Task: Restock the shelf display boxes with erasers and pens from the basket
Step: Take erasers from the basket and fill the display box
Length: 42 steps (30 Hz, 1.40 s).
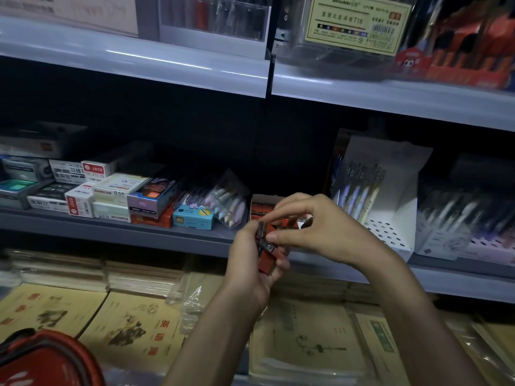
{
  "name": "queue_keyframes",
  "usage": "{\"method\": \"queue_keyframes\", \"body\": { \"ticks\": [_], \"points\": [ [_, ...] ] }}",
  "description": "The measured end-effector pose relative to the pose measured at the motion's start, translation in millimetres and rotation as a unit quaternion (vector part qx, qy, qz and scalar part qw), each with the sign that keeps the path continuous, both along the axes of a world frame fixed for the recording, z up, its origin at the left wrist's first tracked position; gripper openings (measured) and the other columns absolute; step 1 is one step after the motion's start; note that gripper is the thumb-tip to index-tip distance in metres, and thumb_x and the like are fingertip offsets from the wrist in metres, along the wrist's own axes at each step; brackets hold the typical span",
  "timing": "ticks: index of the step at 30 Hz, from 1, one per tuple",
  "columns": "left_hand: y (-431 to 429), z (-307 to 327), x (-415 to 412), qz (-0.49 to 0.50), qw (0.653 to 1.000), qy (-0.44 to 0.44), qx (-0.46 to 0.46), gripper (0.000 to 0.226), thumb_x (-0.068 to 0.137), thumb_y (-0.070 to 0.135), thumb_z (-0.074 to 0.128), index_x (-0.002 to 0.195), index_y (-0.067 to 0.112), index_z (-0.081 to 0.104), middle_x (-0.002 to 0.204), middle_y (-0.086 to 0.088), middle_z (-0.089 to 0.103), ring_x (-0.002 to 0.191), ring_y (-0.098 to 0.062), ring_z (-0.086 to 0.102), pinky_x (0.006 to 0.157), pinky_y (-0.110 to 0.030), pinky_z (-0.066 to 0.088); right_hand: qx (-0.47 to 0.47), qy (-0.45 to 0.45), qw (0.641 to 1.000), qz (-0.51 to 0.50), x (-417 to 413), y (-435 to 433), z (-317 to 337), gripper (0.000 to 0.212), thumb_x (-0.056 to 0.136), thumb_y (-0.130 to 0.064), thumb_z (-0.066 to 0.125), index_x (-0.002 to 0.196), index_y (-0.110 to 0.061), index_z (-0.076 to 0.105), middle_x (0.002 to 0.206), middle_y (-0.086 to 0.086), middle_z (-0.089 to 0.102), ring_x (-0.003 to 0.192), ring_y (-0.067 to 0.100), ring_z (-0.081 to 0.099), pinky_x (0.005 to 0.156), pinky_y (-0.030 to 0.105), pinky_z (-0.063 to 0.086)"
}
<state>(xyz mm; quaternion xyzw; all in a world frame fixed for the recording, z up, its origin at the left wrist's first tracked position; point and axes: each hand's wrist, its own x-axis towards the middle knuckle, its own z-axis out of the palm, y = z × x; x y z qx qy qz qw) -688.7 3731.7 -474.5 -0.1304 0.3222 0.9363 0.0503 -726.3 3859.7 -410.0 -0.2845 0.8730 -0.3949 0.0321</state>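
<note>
- You stand before grey shop shelves. The middle shelf [111,232] carries small stationery cartons [111,195] on the left. Below it lie exercise books [131,327] in plastic sleeves.
- Your left hand [248,270] is curled round a stack of red-and-black erasers [269,259], held upright just in front of the middle shelf's edge.
- Your right hand [328,232] reaches in from the right, its thumb and forefinger pinching the top of that stack and the other fingers loosely bent.
- The red eraser display box [262,208] sits just behind your hands. A white pen display box [401,218] stands to its right.
- One red basket [47,358] shows at near left. How many erasers you hold cannot be told; motion blurs them.
</note>
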Motion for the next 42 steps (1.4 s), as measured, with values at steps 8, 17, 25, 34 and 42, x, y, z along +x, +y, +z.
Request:
{"method": "queue_keyframes", "body": {
  "ticks": [8,17,25,34,42],
  "points": [
    [-0.5,-1.3,-5.2,0.025,0.998,-0.019,-0.055,0.015,0.095,0.022,0.061,0.098,0.01,0.071,0.077,-0.009,0.06,0.055,-0.014,0.055,0.04,-0.021,0.038,-0.127,0.024,0.988,-0.086,-14.8,8.5,-1.2,0.023,0.078,-0.011,0.088,0.096,-0.016,0.074,0.081,0.004,0.074,0.068,0.015,0.069,0.069,0.027,0.059],
    [4.4,-9.8,-11.6,0.029,0.992,-0.017,-0.12,0.019,0.097,0.023,0.06,0.104,0.012,0.074,0.082,-0.009,0.059,0.057,-0.014,0.053,0.043,-0.021,0.037,0.162,0.222,0.928,-0.251,-47.7,20.3,-27.9,0.011,0.086,-0.023,0.077,0.096,-0.023,0.075,0.085,-0.005,0.074,0.084,0.018,0.07,0.077,0.036,0.059],
    [2.2,-14.3,-16.4,0.017,0.989,-0.035,-0.141,0.024,0.096,0.021,0.061,0.112,0.009,0.074,0.078,-0.007,0.059,0.052,-0.012,0.052,0.042,-0.021,0.036,0.296,0.249,0.882,-0.268,-53.2,10.7,-40.8,0.006,0.087,-0.02,0.078,0.093,-0.022,0.078,0.093,0.004,0.074,0.089,0.028,0.069,0.067,0.031,0.046],
    [-3.3,-12.7,-16.5,-0.011,0.99,-0.044,-0.133,0.029,0.096,0.021,0.06,0.116,0.005,0.072,0.075,-0.006,0.057,0.049,-0.012,0.051,0.041,-0.019,0.035,0.312,0.248,0.869,-0.295,-53.5,5.8,-44.5,0.016,0.082,-0.012,0.077,0.087,-0.027,0.077,0.087,0.001,0.074,0.086,0.028,0.069,0.064,0.03,0.038],
    [-8.2,-5.8,-11.2,-0.039,0.996,-0.033,-0.07,0.035,0.099,0.028,0.056,0.122,0.006,0.07,0.074,-0.006,0.059,0.053,-0.012,0.051,0.04,-0.019,0.034,0.331,0.226,0.884,-0.241,-38.3,6.5,-34.7,0.035,0.092,-0.002,0.06,0.109,-0.027,0.077,0.11,0.001,0.074,0.1,0.027,0.068,0.072,0.033,0.047]
  ]
}}
